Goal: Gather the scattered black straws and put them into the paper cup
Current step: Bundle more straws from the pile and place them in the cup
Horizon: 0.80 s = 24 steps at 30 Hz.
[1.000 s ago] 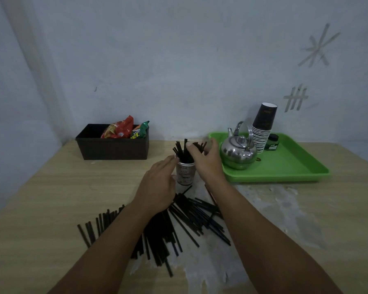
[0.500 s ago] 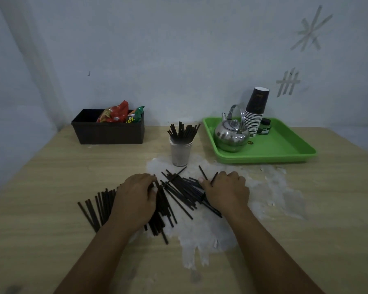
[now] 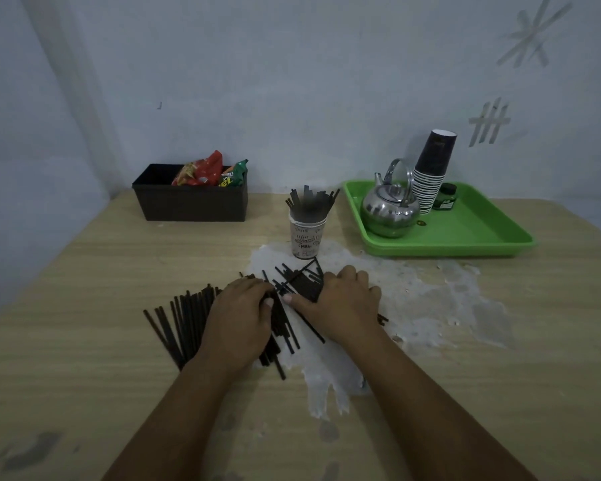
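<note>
Black plastic straws (image 3: 188,321) are spread across the middle of the light wooden table (image 3: 84,394), partly on bare wood and partly on a patch where the surface has worn white. One loose row is laid out to the left of the left hand (image 3: 238,319), and a denser, crossed heap is seen between and under both hands.

A white paper cup with dark lettering (image 3: 306,237) is stood upright just beyond the heap, and a bunch of straws is already held in it, their tips fanned above the rim. By that evidence the task is judged to be partly done: perhaps a third or so of the straws are in the cup, and the greater share is left on the table.

The left hand is laid palm down over the heap with its fingers curled onto the straws. The right hand (image 3: 344,303) is set on the right side of the heap, fingers bent over the straws and thumb stretched toward the left hand. A bundle appears to be raked together between them, but whether any straws are truly gripped cannot be told.

Farther back, a dark rectangular box of snack packets (image 3: 190,203) and a green plastic tray (image 3: 465,234) are seen.
</note>
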Motion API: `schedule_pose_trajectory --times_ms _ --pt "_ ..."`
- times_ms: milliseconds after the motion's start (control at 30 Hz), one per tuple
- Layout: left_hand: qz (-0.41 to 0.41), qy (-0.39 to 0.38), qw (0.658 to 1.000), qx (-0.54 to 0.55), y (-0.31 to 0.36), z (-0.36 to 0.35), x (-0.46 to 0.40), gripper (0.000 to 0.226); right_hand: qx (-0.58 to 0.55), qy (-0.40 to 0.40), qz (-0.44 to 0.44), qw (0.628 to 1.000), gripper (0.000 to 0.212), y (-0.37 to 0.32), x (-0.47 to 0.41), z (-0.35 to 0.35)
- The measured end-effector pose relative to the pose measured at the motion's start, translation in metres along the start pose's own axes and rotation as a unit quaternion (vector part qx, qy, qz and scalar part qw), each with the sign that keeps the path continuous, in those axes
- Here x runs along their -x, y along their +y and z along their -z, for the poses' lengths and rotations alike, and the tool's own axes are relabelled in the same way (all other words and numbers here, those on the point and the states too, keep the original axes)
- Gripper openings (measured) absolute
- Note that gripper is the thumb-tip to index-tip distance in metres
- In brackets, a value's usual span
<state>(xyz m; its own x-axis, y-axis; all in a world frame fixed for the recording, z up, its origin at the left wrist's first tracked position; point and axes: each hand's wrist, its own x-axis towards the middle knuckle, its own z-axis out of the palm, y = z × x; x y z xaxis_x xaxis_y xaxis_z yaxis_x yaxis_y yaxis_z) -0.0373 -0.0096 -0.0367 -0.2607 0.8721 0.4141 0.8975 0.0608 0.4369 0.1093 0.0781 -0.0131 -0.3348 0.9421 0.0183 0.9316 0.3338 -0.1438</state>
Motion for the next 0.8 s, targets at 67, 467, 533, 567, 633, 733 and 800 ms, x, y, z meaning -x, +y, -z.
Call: schedule_pose_trajectory --times_ms 67,467,533,567,633,733,800 --pt "0.005 0.005 1.0 0.008 -0.0011 0.0006 -0.0007 0.025 0.005 -0.002 0.013 1.0 0.09 -0.0011 0.0001 0.0007" --pt "-0.014 0.01 1.0 0.003 0.0013 0.0013 -0.0013 0.018 -0.085 -0.004 0.061 0.994 0.032 0.006 -0.0009 0.0004" --pt "-0.012 0.011 1.0 0.004 0.0013 0.0006 -0.0012 0.018 -0.083 -0.011 0.066 0.994 0.027 0.006 -0.0014 -0.0008" --pt "-0.012 0.012 1.0 0.006 0.0012 0.0003 -0.0011 0.019 -0.083 -0.012 0.066 0.994 0.025 0.0059 -0.0017 -0.0014" --pt "-0.013 0.012 1.0 0.009 0.001 0.0003 -0.0007 0.02 -0.087 -0.008 0.065 0.994 0.021 0.0052 -0.0015 -0.0024" --pt "-0.014 0.015 1.0 0.012 0.0006 0.0006 -0.0006 0.02 -0.095 -0.001 0.064 0.993 0.02 0.0048 -0.0005 -0.0043" --pt "-0.014 0.017 1.0 0.011 0.0004 0.0005 -0.0006 0.02 -0.098 0.002 0.066 0.993 0.021 0.005 0.0004 -0.0048"
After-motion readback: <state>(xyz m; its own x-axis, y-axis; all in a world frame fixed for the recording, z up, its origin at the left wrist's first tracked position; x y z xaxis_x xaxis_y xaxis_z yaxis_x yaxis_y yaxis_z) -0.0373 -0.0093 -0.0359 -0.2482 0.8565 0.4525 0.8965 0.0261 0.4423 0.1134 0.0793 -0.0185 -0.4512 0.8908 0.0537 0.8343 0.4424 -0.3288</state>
